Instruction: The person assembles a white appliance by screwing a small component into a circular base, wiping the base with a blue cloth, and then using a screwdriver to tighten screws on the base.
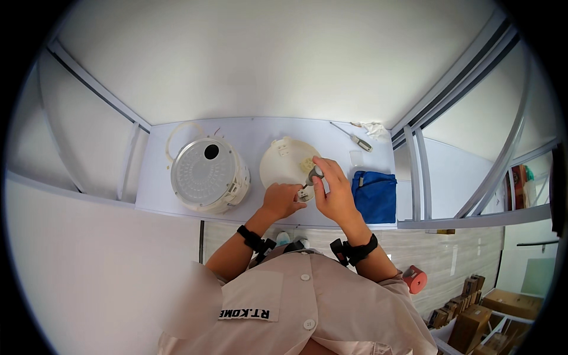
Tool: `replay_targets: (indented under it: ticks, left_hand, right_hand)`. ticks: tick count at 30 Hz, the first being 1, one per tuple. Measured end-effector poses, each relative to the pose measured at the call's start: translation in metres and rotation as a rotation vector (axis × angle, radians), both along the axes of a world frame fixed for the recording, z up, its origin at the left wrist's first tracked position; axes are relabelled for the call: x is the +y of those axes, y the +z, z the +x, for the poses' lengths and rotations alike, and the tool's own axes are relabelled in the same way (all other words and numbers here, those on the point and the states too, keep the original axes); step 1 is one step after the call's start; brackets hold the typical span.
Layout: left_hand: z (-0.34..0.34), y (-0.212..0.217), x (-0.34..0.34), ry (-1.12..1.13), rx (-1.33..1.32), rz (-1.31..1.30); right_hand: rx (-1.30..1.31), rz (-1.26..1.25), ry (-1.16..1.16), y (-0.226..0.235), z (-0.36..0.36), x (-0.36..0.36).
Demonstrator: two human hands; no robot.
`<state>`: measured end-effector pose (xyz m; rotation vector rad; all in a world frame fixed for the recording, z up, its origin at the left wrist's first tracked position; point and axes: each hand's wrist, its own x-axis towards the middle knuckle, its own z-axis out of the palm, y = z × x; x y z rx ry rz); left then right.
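My left hand (281, 201) pinches a small white plastic part (306, 194) near the table's front edge. A screwdriver (316, 172) with a grey handle is gripped in my right hand (336, 192), its shaft angled down toward that part. Behind both hands lies a round cream-white plastic cover (280, 167), partly hidden by them. A pale yellowish piece (306, 164) rests on the cover, its kind unclear. To the left sits a round white appliance body (201, 171), its vented grey face with a dark oval spot turned up.
A blue zip pouch (375, 198) lies right of my hands, below a small clear piece (356, 158). Another screwdriver (354, 139) and crumpled white tissue (374, 130) are at the back right. Metal frame posts flank the table (248, 127). Cardboard boxes (470, 325) stand at lower right.
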<state>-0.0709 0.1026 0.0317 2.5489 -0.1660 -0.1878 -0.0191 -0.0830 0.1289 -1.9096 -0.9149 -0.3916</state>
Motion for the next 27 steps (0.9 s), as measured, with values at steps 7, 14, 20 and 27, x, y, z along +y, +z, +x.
replay_targets:
  ticks: [7,14,20,27]
  left_hand:
    - [-0.002,0.007,-0.001,0.042,0.033,0.043]
    - [-0.001,0.006,-0.002,0.063,0.074,0.014]
    - [-0.002,0.012,-0.001,0.068,0.11,-0.017]
    - [-0.002,0.012,0.0,0.075,0.109,-0.027]
  right_hand:
    - [0.152,-0.154,-0.169,0.002,-0.002,-0.007]
    - [0.061,0.014,-0.067,-0.001,0.002,-0.009]
    - [0.02,-0.032,-0.182,0.005,-0.003,-0.007]
    - [0.129,0.024,-0.014,0.01,-0.004,-0.009]
